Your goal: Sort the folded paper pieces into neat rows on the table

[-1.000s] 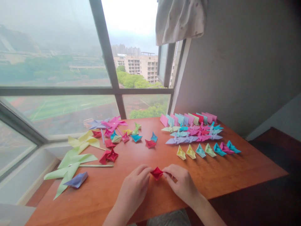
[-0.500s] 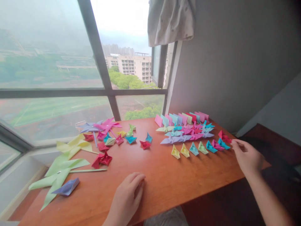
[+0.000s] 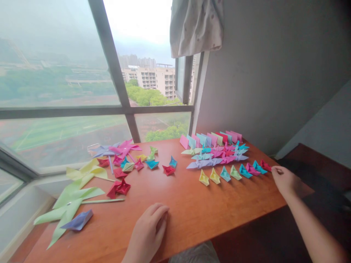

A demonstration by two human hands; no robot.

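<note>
My right hand (image 3: 286, 180) is at the table's right end, thumb and fingers pinched on the right tip of a red paper boat (image 3: 264, 165). That boat sits at the far end of a row of folded boats, beside a blue paper boat (image 3: 259, 167). Farther left the row holds magenta, green and yellow ones, among them a yellow paper boat (image 3: 203, 178). Near the front edge rests my left hand (image 3: 149, 230), its fingers loosely curled together with nothing visible in them. A loose red paper boat (image 3: 168, 170) lies beyond it.
Paper cranes (image 3: 204, 163) and a line of folded cards (image 3: 201, 139) stand behind the boat row. On the left of the wooden table (image 3: 189, 212) lie several boats, a green pinwheel (image 3: 68, 206) and a purple boat (image 3: 79, 221). Window panes border the back; a grey wall (image 3: 260, 73) rises right.
The red boat in my right hand has come down slightly, from tilted above the row's end to level beside the blue one. My left hand stays in place.
</note>
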